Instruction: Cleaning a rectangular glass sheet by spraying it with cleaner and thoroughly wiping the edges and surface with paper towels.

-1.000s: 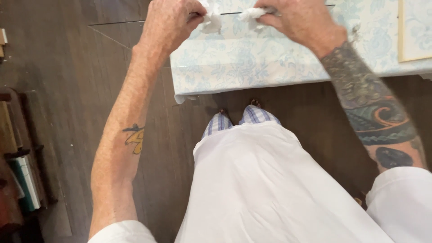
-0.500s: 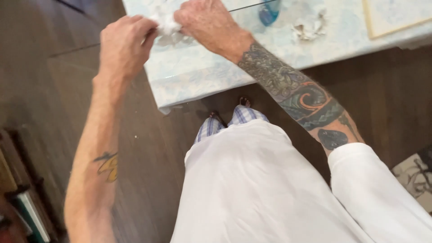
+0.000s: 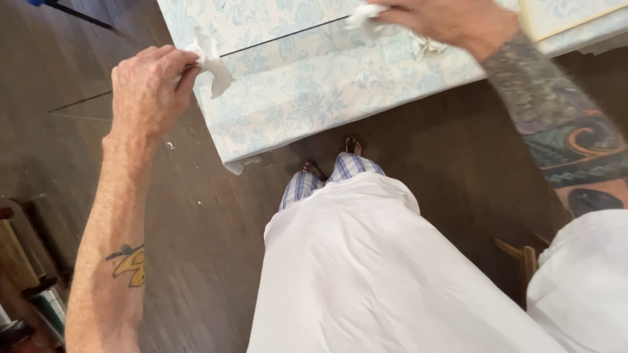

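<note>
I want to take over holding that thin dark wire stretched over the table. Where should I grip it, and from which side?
Grip the wire along its bare middle, probably from above or from the table's near edge. It runs taut and straight across the floral tablecloth, with that span uncovered. Its ends are wrapped in white paper, pinched by the left hand and right hand.

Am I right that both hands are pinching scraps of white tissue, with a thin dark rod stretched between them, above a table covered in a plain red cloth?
Not quite: the head view shows the table cloth is pale with a blue floral print, not plain red. The left hand and right hand do pinch white tissue, with the thin dark rod between them.
</note>
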